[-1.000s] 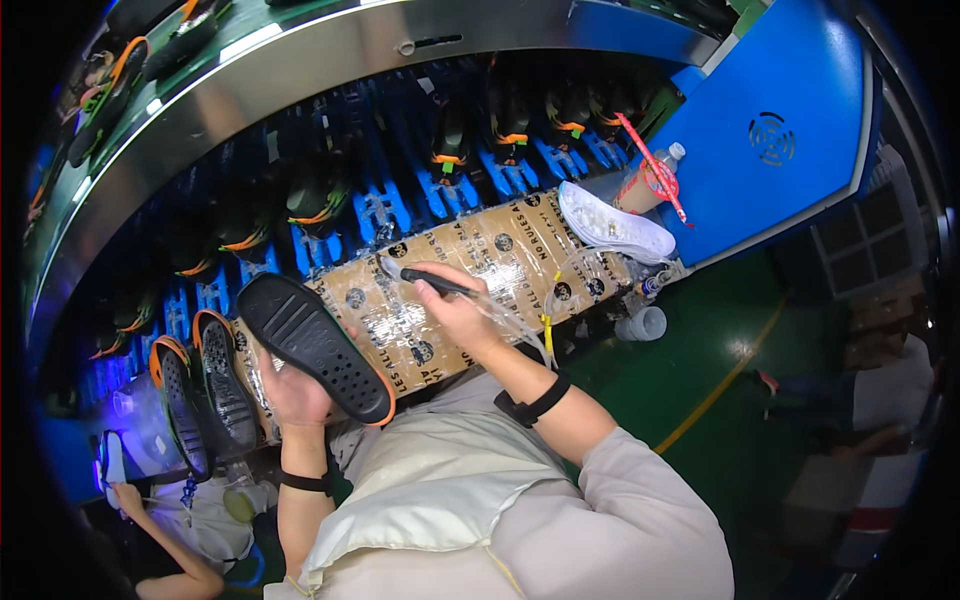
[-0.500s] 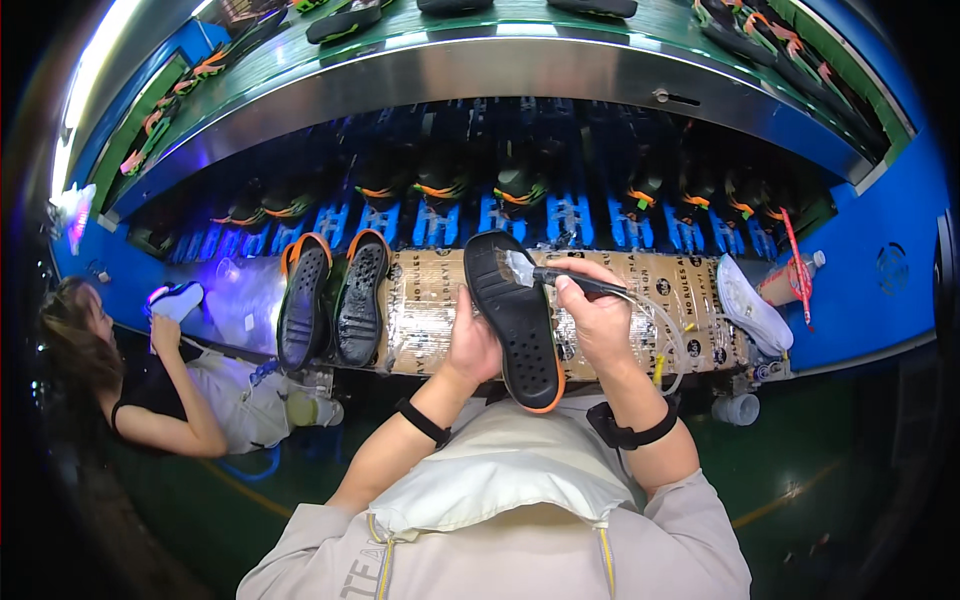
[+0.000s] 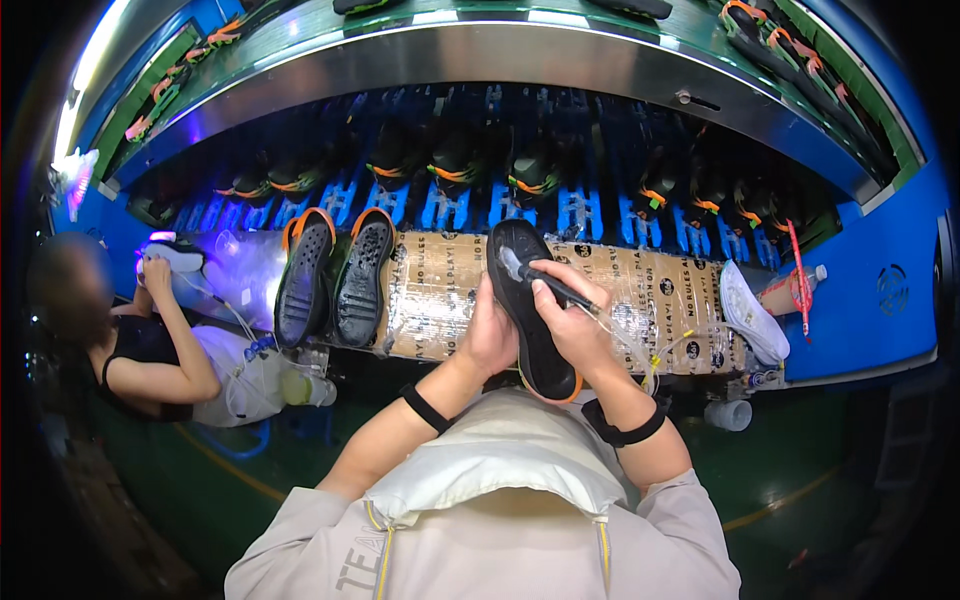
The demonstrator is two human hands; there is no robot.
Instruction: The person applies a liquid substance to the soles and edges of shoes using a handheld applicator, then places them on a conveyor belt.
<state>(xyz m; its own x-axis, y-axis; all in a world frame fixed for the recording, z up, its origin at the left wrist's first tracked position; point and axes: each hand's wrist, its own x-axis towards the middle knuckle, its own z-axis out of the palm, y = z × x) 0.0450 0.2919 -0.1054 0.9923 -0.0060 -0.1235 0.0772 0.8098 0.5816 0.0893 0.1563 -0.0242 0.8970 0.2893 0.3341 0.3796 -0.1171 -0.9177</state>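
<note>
My left hand (image 3: 490,335) is closed round the left edge of a black shoe sole (image 3: 548,362) with an orange heel rim. The sole is held up in front of my body, toe end away from me and inner face up. In my right hand (image 3: 577,318) is a brush (image 3: 566,291) with a dark handle and a thin clear tube (image 3: 630,345) trailing from it. Its pale bristles touch the front part of the sole, where a wet, shiny patch shows. Two more black soles with orange rims, the left one (image 3: 303,290) and the right one (image 3: 360,285), lie to my left.
Taped brown cardboard (image 3: 437,300) covers the bench. At its right end lie a white shoe-shaped piece (image 3: 752,318), a bottle (image 3: 780,292) and a red stick (image 3: 798,270). Dark shoe uppers (image 3: 535,172) stand behind, below a metal-edged conveyor (image 3: 450,62). A co-worker (image 3: 150,370) sits at left with a shoe.
The sole has tilted and shifted slightly to the right in view. The brush has moved over its front, and the wet area looks different. The co-worker's hands and shoe have shifted.
</note>
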